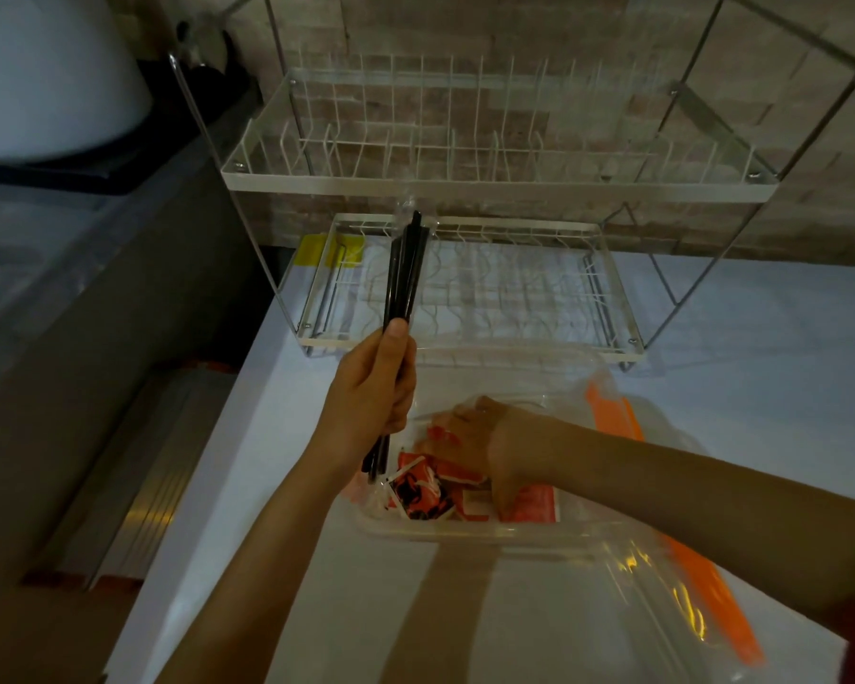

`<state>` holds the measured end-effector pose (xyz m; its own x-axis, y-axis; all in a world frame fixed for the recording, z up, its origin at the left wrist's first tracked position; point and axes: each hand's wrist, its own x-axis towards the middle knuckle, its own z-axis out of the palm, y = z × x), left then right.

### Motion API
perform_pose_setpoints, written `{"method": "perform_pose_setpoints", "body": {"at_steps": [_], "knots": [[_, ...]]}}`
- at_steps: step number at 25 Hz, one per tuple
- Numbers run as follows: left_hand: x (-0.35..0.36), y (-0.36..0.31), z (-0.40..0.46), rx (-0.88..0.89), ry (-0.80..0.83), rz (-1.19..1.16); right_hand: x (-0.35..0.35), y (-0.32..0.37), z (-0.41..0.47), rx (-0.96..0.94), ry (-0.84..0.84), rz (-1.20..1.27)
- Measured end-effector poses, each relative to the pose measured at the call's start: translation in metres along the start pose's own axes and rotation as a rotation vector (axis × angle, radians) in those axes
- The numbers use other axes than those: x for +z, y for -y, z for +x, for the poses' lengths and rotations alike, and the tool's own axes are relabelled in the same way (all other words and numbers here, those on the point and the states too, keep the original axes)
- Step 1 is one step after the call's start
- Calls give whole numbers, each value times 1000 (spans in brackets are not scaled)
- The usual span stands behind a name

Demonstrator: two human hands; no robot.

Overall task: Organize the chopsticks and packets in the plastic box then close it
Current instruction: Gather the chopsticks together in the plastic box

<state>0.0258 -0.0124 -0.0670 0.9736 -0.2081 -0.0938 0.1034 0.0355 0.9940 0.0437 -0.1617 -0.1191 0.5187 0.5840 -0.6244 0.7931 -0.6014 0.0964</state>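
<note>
Nearest, item one: clear lid (662, 599) with orange latch strips, lying open on the white counter (267, 436) just in front of the plastic box (465, 530).

Item two: plastic box, transparent, open, holding a loose heap of red-and-orange packets (420, 491).

Item three: right hand (484, 446), reaching down inside the box among the packets, fingers curled low; whether it pinches one or only presses on the heap cannot be told.

Item four: left hand (371, 392), closed in a fist round a bundle of black chopsticks (403, 274), held nearly upright, lower ends just above the box's left corner, upper ends fanning apart slightly.

Item five, beyond: two-tier wire dish rack (465, 155), both tiers bare; brick wall behind.

Handling note, as judgement: the step appears to be clearing room. It is best done by sweeping the packets flat toward one side, then laying the chopsticks lengthwise along the freed wall, tips aligned, so nothing rises above the rim and fouls the lid.
</note>
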Motion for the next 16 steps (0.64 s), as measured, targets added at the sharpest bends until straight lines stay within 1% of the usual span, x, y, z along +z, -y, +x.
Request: {"method": "perform_pose_setpoints", "body": {"at_steps": [4, 8, 11, 14, 16], "knots": [[0, 0, 0, -2, 8, 12, -2, -1, 3, -4, 18, -13], [-1, 0, -1, 6, 12, 8, -3, -2, 3, -6, 34, 46], [-1, 1, -1, 4, 8, 8, -4, -3, 3, -17, 38, -11], [-1, 1, -1, 8, 12, 4, -5, -1, 5, -26, 70, -31], [-1, 1, -2, 7, 15, -2, -7, 1, 7, -35, 127, -16]]}}
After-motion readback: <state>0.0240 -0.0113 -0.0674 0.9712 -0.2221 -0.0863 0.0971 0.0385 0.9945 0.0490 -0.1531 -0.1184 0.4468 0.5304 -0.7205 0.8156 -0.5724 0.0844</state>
